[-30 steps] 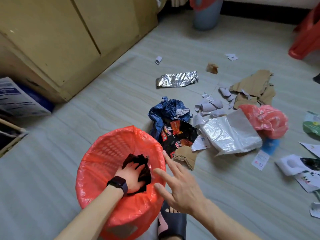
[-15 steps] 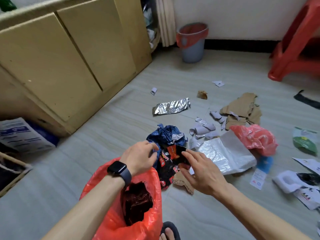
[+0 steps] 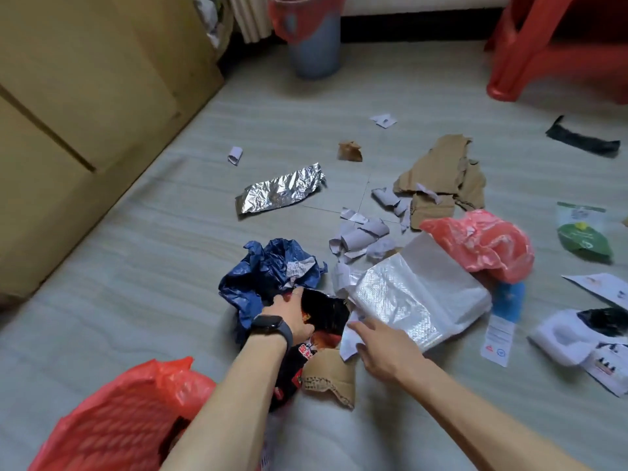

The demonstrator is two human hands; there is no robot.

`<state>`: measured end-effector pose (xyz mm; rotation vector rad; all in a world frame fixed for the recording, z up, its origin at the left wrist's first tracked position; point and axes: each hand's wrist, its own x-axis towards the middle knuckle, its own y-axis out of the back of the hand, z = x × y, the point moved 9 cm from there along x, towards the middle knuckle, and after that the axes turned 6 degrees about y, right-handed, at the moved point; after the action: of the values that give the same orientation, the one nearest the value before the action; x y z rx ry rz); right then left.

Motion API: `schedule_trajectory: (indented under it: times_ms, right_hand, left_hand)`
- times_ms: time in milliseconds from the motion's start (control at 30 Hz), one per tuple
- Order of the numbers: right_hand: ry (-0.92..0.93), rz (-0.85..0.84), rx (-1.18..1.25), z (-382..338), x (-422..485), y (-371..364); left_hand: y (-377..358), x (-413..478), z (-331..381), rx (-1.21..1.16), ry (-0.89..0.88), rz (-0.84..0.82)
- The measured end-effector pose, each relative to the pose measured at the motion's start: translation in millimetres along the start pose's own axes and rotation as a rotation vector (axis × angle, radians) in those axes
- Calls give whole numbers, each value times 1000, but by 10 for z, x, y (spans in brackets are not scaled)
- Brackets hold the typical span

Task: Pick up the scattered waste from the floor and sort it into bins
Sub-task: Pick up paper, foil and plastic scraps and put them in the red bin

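Note:
My left hand (image 3: 289, 316), with a dark watch on the wrist, grips the black and red snack wrapper (image 3: 326, 314) that lies on the floor against the crumpled blue bag (image 3: 268, 270). My right hand (image 3: 384, 348) reaches with straight fingers over a white paper scrap beside the clear plastic bag (image 3: 414, 297). A bin lined with a red bag (image 3: 115, 419) stands at the bottom left, under my left forearm. A torn cardboard piece (image 3: 331, 375) lies between my arms.
Silver foil (image 3: 280, 193), brown cardboard (image 3: 441, 175), white paper scraps (image 3: 365, 232) and a red plastic bag (image 3: 482, 243) litter the floor. A grey bin with red liner (image 3: 312, 39) stands at the back. Yellow cabinet (image 3: 85, 96) on the left, red stool (image 3: 557, 45) at the right.
My left hand let go of the dark waste in the red bin, came out and took hold of the black and red wrapper. My right hand moved forward to the paper scrap.

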<state>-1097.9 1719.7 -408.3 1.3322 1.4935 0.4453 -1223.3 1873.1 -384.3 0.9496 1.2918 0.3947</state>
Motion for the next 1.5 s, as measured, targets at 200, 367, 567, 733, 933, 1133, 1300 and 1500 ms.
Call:
schedule_trajectory:
  times_ms: [200, 367, 567, 733, 933, 1133, 1300, 1500]
  right_hand:
    - [-188, 147, -157, 33, 186, -199]
    - [-104, 213, -267, 135, 5, -347]
    - [-100, 167, -252, 220, -272, -474]
    - [-138, 42, -133, 279, -557, -403]
    - [-121, 324, 23, 219, -1114, 410]
    - [-71, 529, 118, -323, -1486, 1340]
    - [124, 662, 389, -1120, -1738, 1669]
    - [314, 584, 516, -2205, -1830, 1150]
  left_hand:
    - [-638, 322, -115, -564, 285, -59]
    - [-845, 153, 24, -506, 418, 129]
    - [-821, -81, 244, -379, 193, 274]
    - [-797, -259, 547, -396, -45, 274]
    - [199, -1017, 874, -671, -230, 307]
    - [1408, -1899, 224, -1025, -223, 511]
    - [1660, -2475, -965, -1240, -97, 706]
    - [888, -3137, -2185, -1051, 137, 887]
